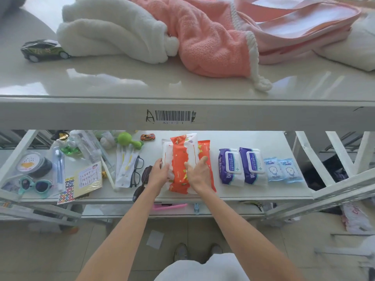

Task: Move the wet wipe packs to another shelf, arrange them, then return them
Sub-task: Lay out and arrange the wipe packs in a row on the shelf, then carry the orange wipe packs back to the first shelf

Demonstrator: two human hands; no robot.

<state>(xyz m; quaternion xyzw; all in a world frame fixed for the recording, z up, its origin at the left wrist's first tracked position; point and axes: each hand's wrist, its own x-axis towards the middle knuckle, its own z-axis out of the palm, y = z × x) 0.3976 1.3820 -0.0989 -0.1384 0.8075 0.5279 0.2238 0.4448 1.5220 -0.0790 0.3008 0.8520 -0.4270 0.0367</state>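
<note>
**Gathering the Orange Packs on the Lower Shelf**

**Location.** The orange packs (183,159) lie on the lower shelf (263,141), overlapping lengthwise, directly below the barcode label (173,116). Their exact count cannot be told, but at least 2 show. To their right lie 2 purple packs (230,167), side by side and touching, then 2 small blue packs (273,169). Together they form 1 row sorted by type.

**Hands.** The left hand (160,173) grips the left edge of the bundle, with its fingers curled round that edge. The right hand (199,174) sits on the right half, with its fingers bent down onto the film and taking hold of it. Both hands are therefore closed on the packs, 1 per side. This hold presses the loose, slippery packs together so that they handle as 1 unit.

**Judgement.** The 2-sided hold suits either squaring the bundle in place or lifting it, and the view does not settle which. The upper shelf (182,86) has bare surface in front of the towels (113,31), so it is the likely other shelf.

**Caution.** The black glasses (136,171) lie just beside the left hand, so a sideways sweep could catch them. Soft packs probably sag when held at the edges, so inward pressure should be maintained during any lift.
</note>
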